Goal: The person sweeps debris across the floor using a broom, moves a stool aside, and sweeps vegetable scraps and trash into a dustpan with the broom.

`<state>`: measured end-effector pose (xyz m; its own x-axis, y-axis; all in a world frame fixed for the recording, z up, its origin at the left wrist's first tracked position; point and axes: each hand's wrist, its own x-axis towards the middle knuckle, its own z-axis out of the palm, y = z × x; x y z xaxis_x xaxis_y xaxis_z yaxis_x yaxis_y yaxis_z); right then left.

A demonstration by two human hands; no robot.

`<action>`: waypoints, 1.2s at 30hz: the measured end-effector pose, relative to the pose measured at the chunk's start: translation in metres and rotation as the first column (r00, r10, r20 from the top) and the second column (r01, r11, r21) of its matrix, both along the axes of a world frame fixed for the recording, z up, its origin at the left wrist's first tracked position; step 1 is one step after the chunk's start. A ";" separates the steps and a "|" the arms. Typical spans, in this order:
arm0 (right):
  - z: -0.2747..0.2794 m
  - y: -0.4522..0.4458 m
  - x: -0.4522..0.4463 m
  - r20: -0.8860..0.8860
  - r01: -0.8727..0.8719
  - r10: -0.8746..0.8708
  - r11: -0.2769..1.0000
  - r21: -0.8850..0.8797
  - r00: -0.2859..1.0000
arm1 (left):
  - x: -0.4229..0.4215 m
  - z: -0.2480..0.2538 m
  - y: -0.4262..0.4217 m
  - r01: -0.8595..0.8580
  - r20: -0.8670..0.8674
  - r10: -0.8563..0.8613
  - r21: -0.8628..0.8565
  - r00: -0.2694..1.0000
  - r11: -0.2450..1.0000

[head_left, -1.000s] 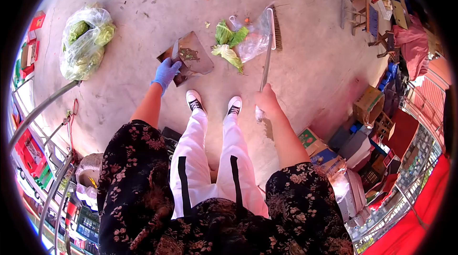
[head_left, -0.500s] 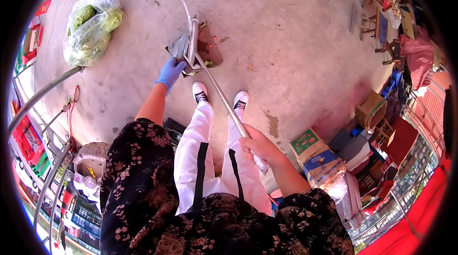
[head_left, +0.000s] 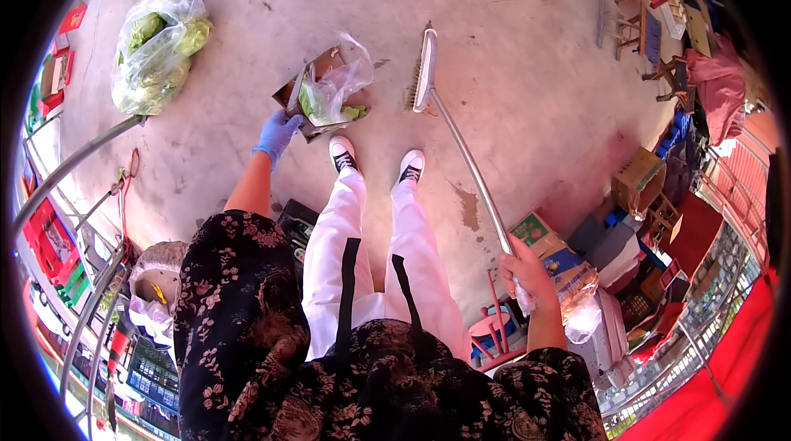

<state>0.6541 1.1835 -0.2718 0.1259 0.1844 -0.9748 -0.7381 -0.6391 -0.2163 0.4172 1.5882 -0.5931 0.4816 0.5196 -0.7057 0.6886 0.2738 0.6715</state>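
Note:
My left hand point(head_left: 278, 136), in a blue glove, is closed on the near left edge of a brown dustpan-like box point(head_left: 311, 129) on the floor. Green leaves point(head_left: 311, 100) and a clear plastic bag point(head_left: 339, 88) lie in the box. My right hand point(head_left: 527, 273), bare, is wrapped round the upper end of a long metal broom handle point(head_left: 476, 173). The white broom head point(head_left: 426, 70) touches the floor to the right of the box, its bristles facing left.
A clear bag of green vegetables point(head_left: 156, 53) sits on the floor at the upper left. Cardboard boxes point(head_left: 638, 181) and a pink stool point(head_left: 492, 327) are at the right. A metal rail point(head_left: 78, 157) curves along the left. Wooden stools point(head_left: 643, 33) stand at the upper right.
The leaves and plastic bag went from the floor on the right into the box. The broom swung left over the box, then back right. My left hand kept hold of the box.

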 end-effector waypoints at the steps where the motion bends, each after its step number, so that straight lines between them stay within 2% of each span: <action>1: -0.002 -0.006 -0.002 0.021 -0.010 0.011 1.000 -0.029 1.000 | -0.003 0.000 0.001 -0.019 0.026 0.020 -0.021 0.999 1.000; 2: -0.008 -0.014 -0.005 0.037 -0.062 0.064 0.997 -0.048 0.997 | -0.008 0.000 0.002 -0.038 0.054 0.040 -0.038 0.998 0.999; 6: -0.034 -0.008 -0.028 0.056 -0.048 0.058 0.986 -0.159 0.997 | -0.035 -0.013 0.016 0.005 0.010 -0.005 -0.003 1.000 1.000; 10: -0.078 0.022 -0.074 0.037 0.087 -0.082 0.982 -0.165 0.996 | -0.047 0.008 0.018 -0.010 -0.012 0.010 -0.012 1.000 1.000; 12: -0.084 0.073 -0.092 -0.011 0.179 -0.181 0.978 -0.104 0.983 | -0.053 0.019 0.020 0.002 -0.045 -0.002 -0.003 0.999 1.000; 14: -0.090 0.128 -0.110 -0.044 0.206 -0.205 0.978 0.030 0.978 | -0.061 0.019 0.026 0.039 -0.090 -0.038 0.007 0.995 0.999; 15: -0.089 0.160 -0.118 -0.046 0.300 -0.300 0.954 -0.008 0.953 | -0.065 0.018 0.030 0.052 -0.107 -0.049 0.023 0.993 0.998; 16: -0.119 0.169 -0.130 -0.096 0.186 -0.175 0.975 0.118 0.980 | -0.068 0.017 0.034 0.059 -0.124 -0.053 0.043 0.991 0.997; 18: -0.099 0.231 -0.130 -0.039 0.250 -0.247 0.958 0.139 0.968 | -0.074 0.022 0.044 0.017 -0.111 -0.012 0.047 0.994 0.999; 20: -0.100 0.263 -0.118 -0.103 0.254 -0.239 0.949 0.185 0.966 | -0.071 0.031 0.053 -0.079 -0.044 0.080 0.022 0.996 0.997; 22: -0.108 0.284 -0.106 -0.145 0.247 -0.217 0.939 0.239 0.965 | -0.076 0.024 0.064 -0.088 -0.062 0.090 0.026 0.994 0.996; 24: -0.113 0.288 -0.090 -0.177 0.234 -0.188 0.926 0.297 0.966 | -0.077 0.030 0.070 -0.165 -0.037 0.166 0.022 0.985 0.986; 29: -0.084 0.233 -0.071 -0.181 0.290 -0.241 0.894 0.342 0.954 | -0.068 0.052 0.073 -0.124 -0.093 0.136 0.125 0.986 0.984; 31: -0.064 0.198 -0.065 -0.101 0.253 -0.233 0.927 0.276 0.967 | -0.060 0.067 0.066 -0.167 -0.055 0.174 0.119 0.983 0.979; 34: -0.045 0.140 -0.059 -0.023 0.240 -0.240 0.950 0.202 0.971 | -0.044 0.091 0.061 -0.131 -0.120 0.148 0.137 0.982 0.982; 36: -0.031 0.097 -0.056 0.041 0.250 -0.256 0.961 0.114 0.966 | -0.039 0.088 0.056 -0.153 -0.052 0.158 0.089 0.986 0.984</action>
